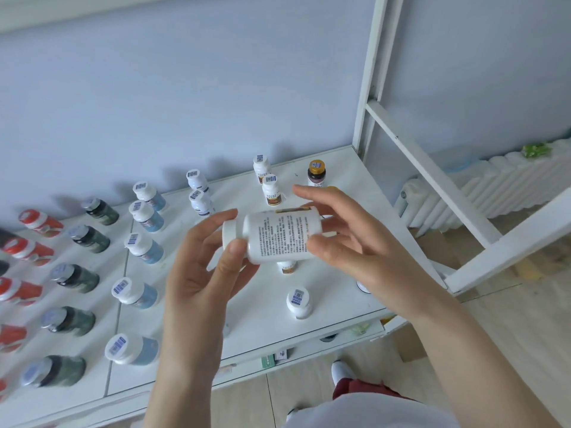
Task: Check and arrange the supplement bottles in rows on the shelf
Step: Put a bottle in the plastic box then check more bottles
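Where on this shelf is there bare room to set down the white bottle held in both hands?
The shelf is bare along its front edge around the lone white-capped bottle, and also between the blue-labelled row and the two hands. The left side is crowded: dark green bottles and red bottles stand in tight rows.

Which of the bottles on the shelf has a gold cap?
The dark bottle at the far right of the back row, beside the shelf post. Its cap is gold; the white bottles near it have white caps.
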